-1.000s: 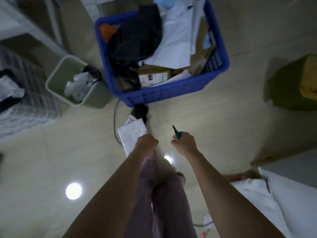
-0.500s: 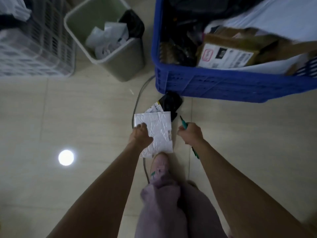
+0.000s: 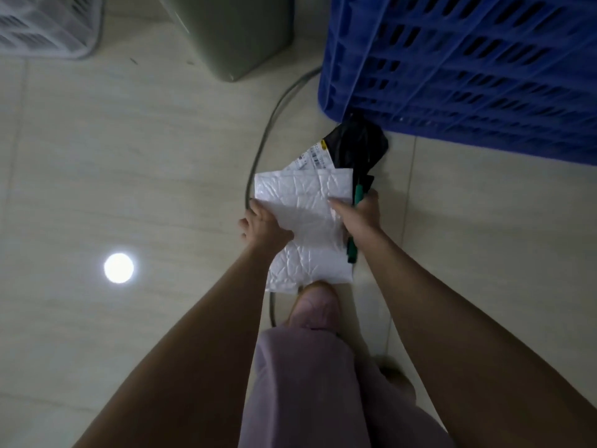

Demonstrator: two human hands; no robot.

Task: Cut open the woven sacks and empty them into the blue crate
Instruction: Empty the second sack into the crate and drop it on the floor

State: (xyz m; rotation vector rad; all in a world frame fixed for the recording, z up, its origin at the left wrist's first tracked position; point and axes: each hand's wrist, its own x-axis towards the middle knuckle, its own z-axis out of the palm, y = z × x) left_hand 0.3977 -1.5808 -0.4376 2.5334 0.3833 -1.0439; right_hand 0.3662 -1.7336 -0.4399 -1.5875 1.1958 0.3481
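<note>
While left grip (image 3: pixel 262 227) clamps the white mailer (image 3: pixel 302 197) and right grip (image 3: pixel 360 215) clasps the green cutter (image 3: pixel 352 253), best lift with blade averted.

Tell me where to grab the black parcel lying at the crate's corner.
Probably pinch the crumpled right edge of the black parcel, coming from above and the right. Its far end reaches the blue crate, the white mailer covers its near end, and its labelled left side lies flat.
</note>
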